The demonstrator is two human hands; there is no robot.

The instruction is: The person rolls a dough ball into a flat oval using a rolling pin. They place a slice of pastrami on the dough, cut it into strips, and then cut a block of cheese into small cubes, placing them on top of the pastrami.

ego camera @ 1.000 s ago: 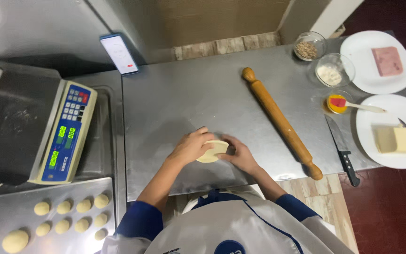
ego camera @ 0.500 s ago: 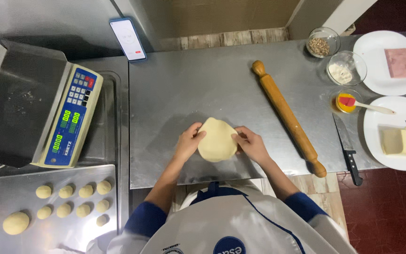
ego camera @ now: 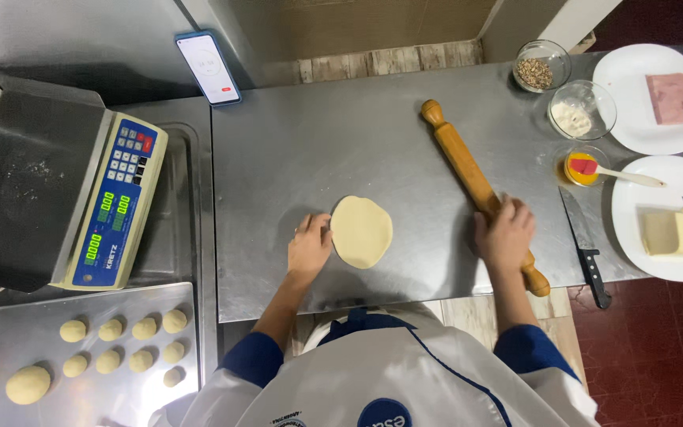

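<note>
A flattened oval of pale dough (ego camera: 361,230) lies on the steel table (ego camera: 341,150). My left hand (ego camera: 310,245) rests flat on the table, fingers touching the dough's left edge. My right hand (ego camera: 504,231) is closed over the lower part of a wooden rolling pin (ego camera: 468,170), which lies diagonally to the right of the dough.
A weighing scale (ego camera: 81,205) and a phone (ego camera: 207,68) sit at the left. A tray (ego camera: 9,332) holds several dough balls. At the right are a knife (ego camera: 584,245), two glass bowls, a small yellow bowl with a red brush (ego camera: 586,168), and plates with pink meat (ego camera: 670,98) and cheese (ego camera: 680,234).
The dough went from a small lump between both hands to a flat disc on the table. My right hand left the dough and moved right onto the rolling pin.
</note>
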